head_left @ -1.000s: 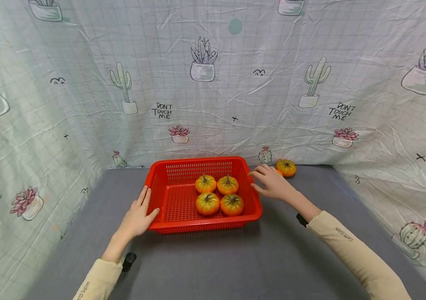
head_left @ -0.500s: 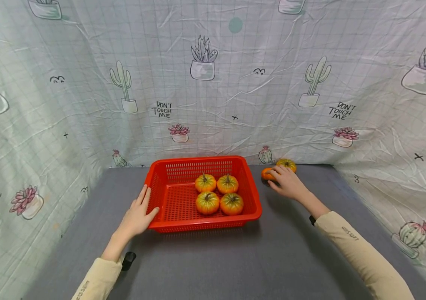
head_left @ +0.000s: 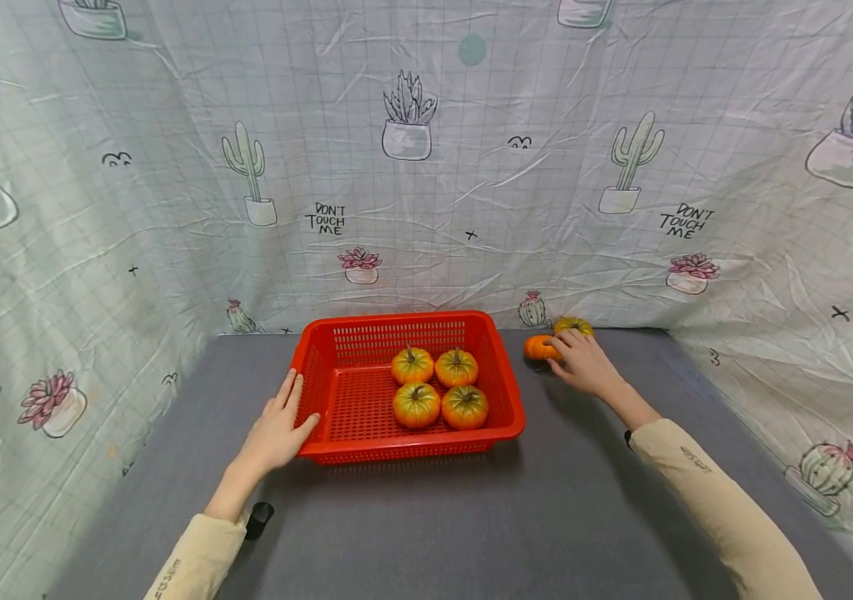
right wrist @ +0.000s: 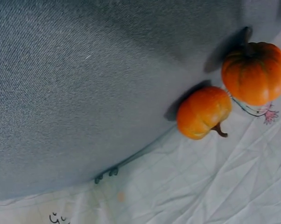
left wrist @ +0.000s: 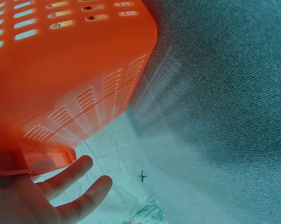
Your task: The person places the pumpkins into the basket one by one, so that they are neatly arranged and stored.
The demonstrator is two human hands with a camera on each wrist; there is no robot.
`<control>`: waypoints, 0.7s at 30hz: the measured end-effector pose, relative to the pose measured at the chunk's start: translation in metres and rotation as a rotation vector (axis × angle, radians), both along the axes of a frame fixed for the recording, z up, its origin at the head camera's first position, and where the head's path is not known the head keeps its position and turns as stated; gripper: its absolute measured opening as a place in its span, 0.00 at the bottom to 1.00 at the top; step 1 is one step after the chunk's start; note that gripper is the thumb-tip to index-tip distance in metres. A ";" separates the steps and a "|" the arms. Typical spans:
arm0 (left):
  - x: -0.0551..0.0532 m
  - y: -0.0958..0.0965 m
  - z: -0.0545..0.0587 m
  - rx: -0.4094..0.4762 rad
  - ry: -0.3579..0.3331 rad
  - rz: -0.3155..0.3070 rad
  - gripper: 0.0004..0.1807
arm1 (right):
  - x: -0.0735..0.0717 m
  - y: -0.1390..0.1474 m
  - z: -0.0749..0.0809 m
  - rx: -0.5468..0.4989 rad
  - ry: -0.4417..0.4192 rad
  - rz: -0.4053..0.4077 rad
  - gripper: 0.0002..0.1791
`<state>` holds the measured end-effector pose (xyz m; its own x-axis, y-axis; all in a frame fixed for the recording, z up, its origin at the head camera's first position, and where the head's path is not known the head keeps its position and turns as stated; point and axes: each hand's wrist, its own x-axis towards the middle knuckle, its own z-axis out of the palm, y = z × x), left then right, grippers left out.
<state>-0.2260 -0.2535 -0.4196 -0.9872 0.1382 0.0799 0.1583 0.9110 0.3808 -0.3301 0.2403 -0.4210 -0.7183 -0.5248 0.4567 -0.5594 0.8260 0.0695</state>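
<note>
The red plastic basket (head_left: 403, 446) holds several small pumpkins (head_left: 415, 406) in its right half. My left hand (head_left: 272, 433) rests on the basket's left rim, fingers straight and thumb over the inner side. In the left wrist view, two fingertips of that hand (left wrist: 70, 191) extend past the rim. To the basket's right, my right hand (head_left: 584, 364) hovers at an orange pumpkin (head_left: 539, 347), fingertips overlapping its right edge. A yellow-green pumpkin (head_left: 573, 325) sits just behind that hand. The right wrist view shows two pumpkins (right wrist: 255, 74) but no fingers; contact cannot be told.
A grey cloth-covered table (head_left: 426, 525) lies under everything. Behind and at both sides hangs a pale curtain (head_left: 471, 183) printed with cacti, meeting the table's back edge close behind the basket and the loose pumpkins.
My right hand has moved right from the basket's right rim to the loose pumpkins, then shifted slightly right, uncovering more of the orange one. The left hand and basket have stayed put.
</note>
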 end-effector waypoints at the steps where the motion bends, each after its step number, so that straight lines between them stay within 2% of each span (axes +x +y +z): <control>1: 0.000 0.000 0.000 0.001 -0.002 0.001 0.39 | -0.002 0.001 -0.001 0.009 -0.002 -0.004 0.18; 11: -0.001 0.000 0.000 0.008 -0.003 0.004 0.39 | -0.016 0.009 -0.008 0.087 -0.006 -0.026 0.22; 21: -0.002 -0.001 -0.002 0.010 0.005 0.008 0.39 | -0.028 0.012 -0.009 0.236 -0.044 0.003 0.28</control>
<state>-0.2279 -0.2542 -0.4217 -0.9879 0.1295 0.0858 0.1529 0.9084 0.3892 -0.3583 0.2521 -0.4301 -0.7334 -0.6151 0.2894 -0.5683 0.7884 0.2355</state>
